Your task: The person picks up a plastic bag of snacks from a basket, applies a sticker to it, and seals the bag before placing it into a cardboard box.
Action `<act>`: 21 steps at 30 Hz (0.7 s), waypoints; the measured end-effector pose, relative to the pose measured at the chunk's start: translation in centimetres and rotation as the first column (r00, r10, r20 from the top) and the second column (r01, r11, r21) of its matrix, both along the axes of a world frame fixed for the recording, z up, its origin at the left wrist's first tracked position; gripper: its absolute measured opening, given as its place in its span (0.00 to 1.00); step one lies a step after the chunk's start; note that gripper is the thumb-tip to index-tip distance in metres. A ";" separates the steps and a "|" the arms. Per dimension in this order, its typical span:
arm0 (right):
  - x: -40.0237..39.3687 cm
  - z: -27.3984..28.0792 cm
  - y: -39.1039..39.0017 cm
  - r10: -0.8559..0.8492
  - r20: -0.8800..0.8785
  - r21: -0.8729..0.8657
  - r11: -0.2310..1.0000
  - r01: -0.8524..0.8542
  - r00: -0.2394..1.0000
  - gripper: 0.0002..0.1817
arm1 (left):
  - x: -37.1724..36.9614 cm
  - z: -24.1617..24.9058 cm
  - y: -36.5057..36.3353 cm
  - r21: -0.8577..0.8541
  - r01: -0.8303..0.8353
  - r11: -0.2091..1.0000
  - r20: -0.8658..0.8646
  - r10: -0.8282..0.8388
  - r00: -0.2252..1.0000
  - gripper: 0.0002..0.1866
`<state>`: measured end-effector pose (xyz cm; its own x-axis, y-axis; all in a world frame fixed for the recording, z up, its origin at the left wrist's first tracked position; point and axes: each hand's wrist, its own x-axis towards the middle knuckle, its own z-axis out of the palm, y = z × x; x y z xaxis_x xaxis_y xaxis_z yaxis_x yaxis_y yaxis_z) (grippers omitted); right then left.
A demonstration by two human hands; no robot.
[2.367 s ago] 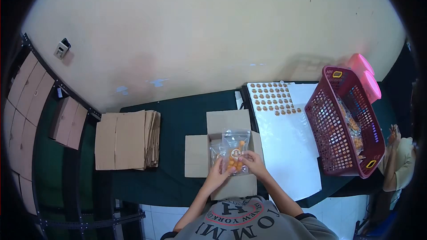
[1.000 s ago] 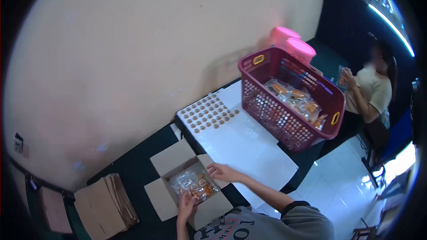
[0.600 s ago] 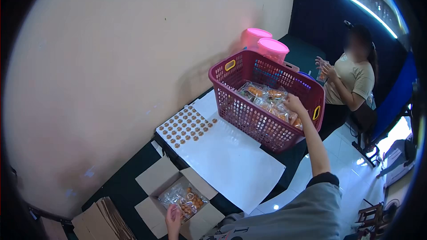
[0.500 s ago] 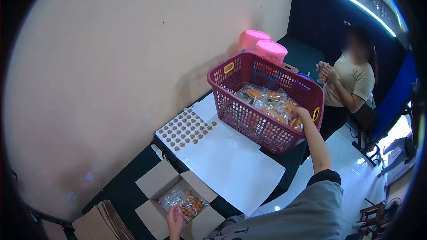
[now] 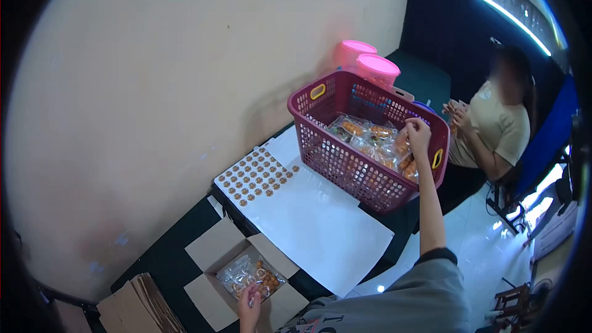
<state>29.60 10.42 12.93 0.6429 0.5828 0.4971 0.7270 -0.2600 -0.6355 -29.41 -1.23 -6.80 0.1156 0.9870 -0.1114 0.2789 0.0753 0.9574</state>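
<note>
My right hand [image 5: 419, 134] is raised over the maroon plastic basket [image 5: 345, 172], its fingers closed on the top of a clear snack packet [image 5: 402, 145] with orange-brown pieces inside. Below it, several similar packets [image 5: 370, 142] lie heaped in the basket. My left hand [image 5: 249, 302] is at the near side of an open cardboard box [image 5: 213, 243], fingers curled against the clear packets [image 5: 262, 277] of round brown snacks in it. What those fingers grip, if anything, is hidden.
A white sheet [image 5: 327, 234] with rows of round stickers [image 5: 253, 176] covers part of the dark table. Flattened cardboard [image 5: 139, 305] stands at lower left. Pink-lidded tubs [image 5: 377, 68] are behind the basket. A seated person [image 5: 499, 123] handles something small at right.
My right hand has risen from the packets, lifting one upright. My left hand has shifted slightly right and down by the box. The other person has lowered their hands a little.
</note>
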 end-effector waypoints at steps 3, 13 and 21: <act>-9.3 4.4 -3.1 0.390 -0.079 0.546 0.787 -0.288 0.917 0.05 | -0.1 1.1 -0.1 0.008 -0.007 1.000 0.034 0.007 0.999 0.14; -31.6 -1.6 -7.5 0.762 -0.619 0.403 0.515 -0.756 0.189 0.08 | 3.3 9.5 1.2 0.369 -0.039 0.928 -0.211 0.125 0.970 0.34; -39.6 -1.8 -7.9 0.569 -0.784 0.535 0.416 -0.735 -0.248 0.14 | 1.4 8.8 0.0 0.313 -0.100 0.944 -0.044 0.120 0.992 0.25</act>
